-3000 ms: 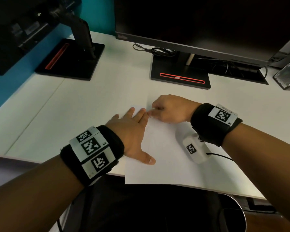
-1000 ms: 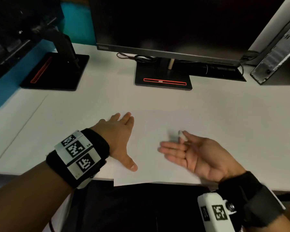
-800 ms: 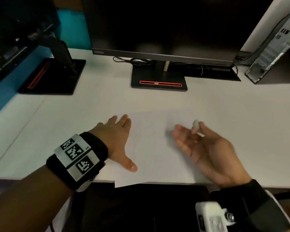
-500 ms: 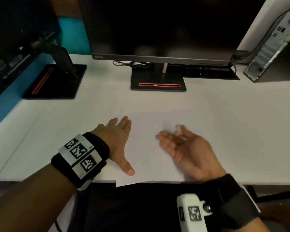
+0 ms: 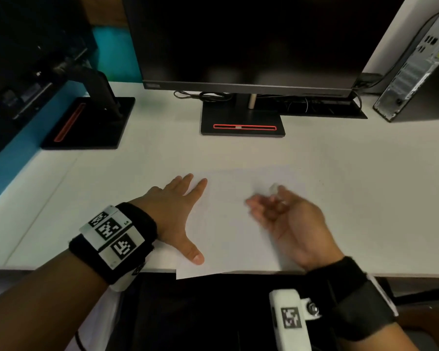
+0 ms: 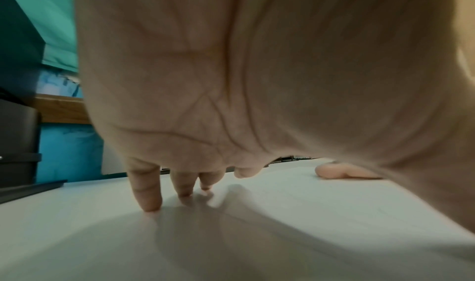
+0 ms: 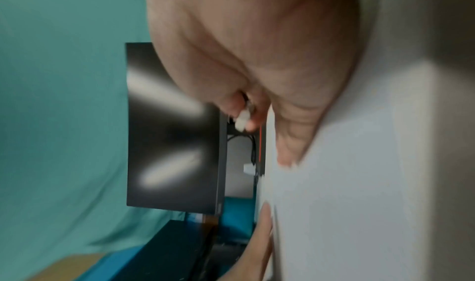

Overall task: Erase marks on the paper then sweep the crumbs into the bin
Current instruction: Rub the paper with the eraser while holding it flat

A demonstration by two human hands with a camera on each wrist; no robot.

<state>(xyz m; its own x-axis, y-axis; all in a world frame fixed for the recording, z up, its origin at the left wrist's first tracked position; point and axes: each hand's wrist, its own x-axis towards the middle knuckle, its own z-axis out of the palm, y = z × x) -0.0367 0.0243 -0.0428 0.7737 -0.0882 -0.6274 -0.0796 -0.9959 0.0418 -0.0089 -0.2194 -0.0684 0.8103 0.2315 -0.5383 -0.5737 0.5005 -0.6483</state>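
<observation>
Two hands are working over one white sheet of paper (image 5: pixel 228 224) that is lying on the white desk (image 5: pixel 365 211), its near corner overhanging the desk edge at six o'clock. My left hand (image 5: pixel 174 211) is pressing flat on the sheet's nine o'clock side, fingers straight and spread, thumb stretched toward me. My right hand (image 5: pixel 287 219) is turned edge-down at the sheet's three o'clock side, fingers loosely extended and blurred, while the thumb is pinching a small white eraser (image 5: pixel 274 188) against them. At twelve o'clock a dark monitor (image 5: pixel 246 41) is standing on its black base.
</observation>
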